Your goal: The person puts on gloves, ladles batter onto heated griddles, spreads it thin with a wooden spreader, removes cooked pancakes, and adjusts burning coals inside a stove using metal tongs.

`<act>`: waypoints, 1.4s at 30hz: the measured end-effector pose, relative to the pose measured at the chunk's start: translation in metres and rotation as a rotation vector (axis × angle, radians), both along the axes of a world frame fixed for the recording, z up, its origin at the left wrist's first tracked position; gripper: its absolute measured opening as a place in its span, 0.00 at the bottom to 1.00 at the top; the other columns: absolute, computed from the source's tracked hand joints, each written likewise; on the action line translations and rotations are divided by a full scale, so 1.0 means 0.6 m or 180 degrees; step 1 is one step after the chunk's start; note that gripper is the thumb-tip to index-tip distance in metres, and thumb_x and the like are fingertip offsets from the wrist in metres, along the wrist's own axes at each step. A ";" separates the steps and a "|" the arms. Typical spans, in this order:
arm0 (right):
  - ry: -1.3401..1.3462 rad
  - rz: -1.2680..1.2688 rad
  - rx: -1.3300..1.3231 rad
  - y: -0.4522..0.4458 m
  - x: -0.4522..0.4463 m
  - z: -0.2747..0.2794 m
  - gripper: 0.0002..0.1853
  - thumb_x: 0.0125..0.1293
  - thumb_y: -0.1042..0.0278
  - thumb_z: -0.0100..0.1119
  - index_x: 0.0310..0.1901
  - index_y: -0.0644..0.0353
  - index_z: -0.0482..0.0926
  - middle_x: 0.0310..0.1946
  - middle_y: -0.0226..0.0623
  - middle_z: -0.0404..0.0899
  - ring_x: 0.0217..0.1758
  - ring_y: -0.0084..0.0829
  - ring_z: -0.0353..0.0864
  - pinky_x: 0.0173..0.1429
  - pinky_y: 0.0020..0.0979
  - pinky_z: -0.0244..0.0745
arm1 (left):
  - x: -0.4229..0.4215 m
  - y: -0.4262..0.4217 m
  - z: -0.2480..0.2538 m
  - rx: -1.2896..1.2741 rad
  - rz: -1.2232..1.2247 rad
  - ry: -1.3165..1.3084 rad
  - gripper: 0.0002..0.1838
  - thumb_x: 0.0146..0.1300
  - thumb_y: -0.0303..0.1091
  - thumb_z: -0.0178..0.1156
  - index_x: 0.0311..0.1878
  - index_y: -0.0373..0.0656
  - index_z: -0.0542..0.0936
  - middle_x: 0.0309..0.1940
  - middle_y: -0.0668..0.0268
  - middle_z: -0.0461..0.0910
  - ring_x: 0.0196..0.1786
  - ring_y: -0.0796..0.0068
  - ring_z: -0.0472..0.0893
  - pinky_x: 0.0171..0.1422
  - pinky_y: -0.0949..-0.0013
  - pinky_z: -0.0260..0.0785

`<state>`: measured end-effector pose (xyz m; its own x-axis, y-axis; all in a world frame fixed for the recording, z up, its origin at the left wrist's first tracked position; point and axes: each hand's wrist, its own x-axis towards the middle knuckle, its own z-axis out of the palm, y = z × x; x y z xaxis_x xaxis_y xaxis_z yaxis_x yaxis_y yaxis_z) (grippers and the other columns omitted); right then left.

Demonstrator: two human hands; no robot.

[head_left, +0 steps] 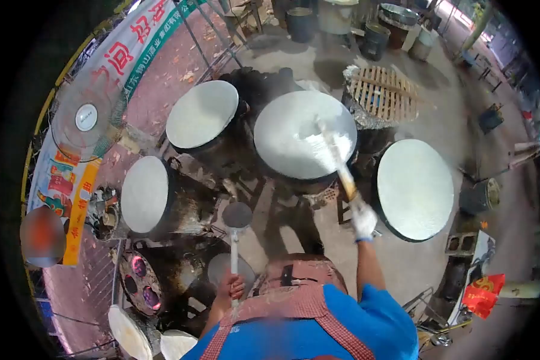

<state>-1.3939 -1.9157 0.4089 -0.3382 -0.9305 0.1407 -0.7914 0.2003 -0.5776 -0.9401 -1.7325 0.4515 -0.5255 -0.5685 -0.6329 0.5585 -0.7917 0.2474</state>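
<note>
My right hand [364,222], in a white glove, is wrapped round the handle of a long wooden paddle [347,183]. The far end of that paddle lies on the white layer covering the middle round griddle [285,135]; motion blurs it a little. Low and near my apron, my bare left hand [235,287] grips a ladle [238,214] by its pale handle. Its dark round head points away from me. To the right is another white-coated griddle [415,189]. Two more, an upper-left griddle [202,114] and a left griddle [145,195], also have white surfaces.
A stove opening with glowing coals [141,267] sits at lower left. Beyond the middle griddle lies a slatted wooden rack [384,93]. Several buckets [375,41] stand at the back. A fan [86,118] and a railing with banners [123,57] line the left side.
</note>
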 end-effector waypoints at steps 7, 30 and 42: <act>0.0926 0.0947 0.1131 -0.001 0.036 0.033 0.15 0.63 0.57 0.54 0.47 0.55 0.80 0.45 0.46 0.78 0.39 0.38 0.79 0.40 0.31 0.72 | -0.064 -0.056 0.035 0.0581 0.0047 -0.0482 0.22 0.69 0.45 0.40 0.18 0.49 0.61 0.08 0.73 0.56 0.09 0.79 0.57 0.14 0.75 0.53; -0.3949 -0.1036 0.0661 -0.107 0.083 0.059 0.11 0.55 0.61 0.63 0.29 0.60 0.82 0.23 0.28 0.76 0.24 0.22 0.75 0.26 0.24 0.66 | -0.024 0.004 0.049 0.0820 0.1384 -0.0357 0.05 0.64 0.36 0.48 0.34 0.51 0.63 0.14 0.74 0.57 0.12 0.82 0.58 0.11 0.79 0.52; -0.0026 -0.0019 0.0405 -0.248 -0.036 0.063 0.15 0.62 0.53 0.51 0.47 0.47 0.79 0.34 0.52 0.79 0.35 0.46 0.79 0.40 0.41 0.73 | -0.028 -0.029 0.045 0.0941 0.1808 0.0069 0.15 0.65 0.32 0.46 0.54 0.57 0.69 0.17 0.71 0.60 0.11 0.81 0.59 0.10 0.79 0.52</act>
<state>-1.4155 -2.0647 0.4468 -0.3446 -0.9386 0.0190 -0.7853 0.2771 -0.5537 -0.9571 -1.7497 0.4782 -0.2082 -0.5652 -0.7982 0.9135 -0.4039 0.0478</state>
